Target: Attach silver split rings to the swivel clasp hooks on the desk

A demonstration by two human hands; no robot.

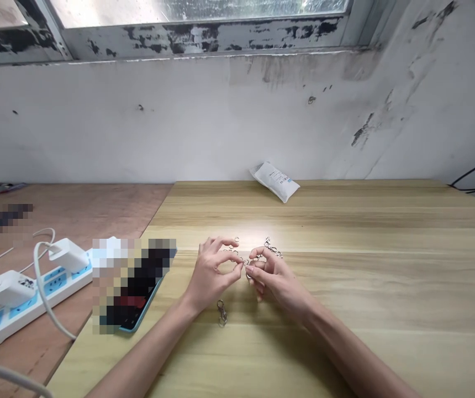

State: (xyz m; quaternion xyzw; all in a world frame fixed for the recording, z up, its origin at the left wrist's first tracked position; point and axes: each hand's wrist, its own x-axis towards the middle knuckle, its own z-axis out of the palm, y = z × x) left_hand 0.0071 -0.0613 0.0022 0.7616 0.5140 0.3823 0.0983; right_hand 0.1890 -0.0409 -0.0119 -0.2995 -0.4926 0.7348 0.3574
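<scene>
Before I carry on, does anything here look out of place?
A metal clasp lies by itself on the wooden tabletop, below the left hand and right hand, apart from the scattered rings. A white packet sits tilted against the wall.

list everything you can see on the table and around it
small metal rings: many, silver, loose around both hands
swivel clasp: one, silver, on the table below the left hand
packet: one, white, at the table's far edge
phone: one, blue case, partly pixelated, left of the hands
power strip: one, white and blue, on a reddish board
chargers: two, white, plugged into the strip
wooden table: one, pale, under the hands
left hand: one, at the rings
right hand: one, at the rings
</scene>
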